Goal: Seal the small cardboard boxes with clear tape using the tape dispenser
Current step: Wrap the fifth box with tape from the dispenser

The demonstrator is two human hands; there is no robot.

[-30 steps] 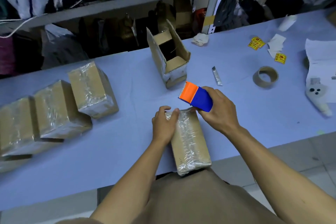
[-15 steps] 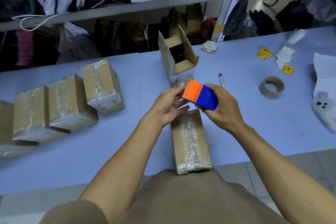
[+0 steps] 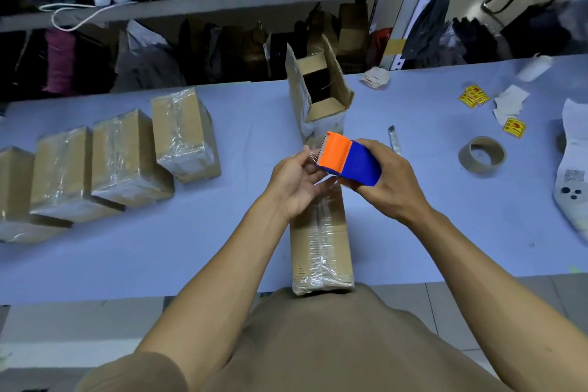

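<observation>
Left hand (image 3: 297, 180) lifted from box (image 3: 321, 242) to tape dispenser (image 3: 348, 159)

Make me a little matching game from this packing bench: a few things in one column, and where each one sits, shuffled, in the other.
Things:
1. tape dispenser
2. open cardboard box
3. empty tape core
4. yellow stickers

Places:
A. flat on the table, right of the hands
B. gripped in the right hand, above the taped box
C. far right of the table, near the shelving
D. standing behind the hands, flaps up

Pairs: 1-B, 2-D, 3-A, 4-C
</observation>
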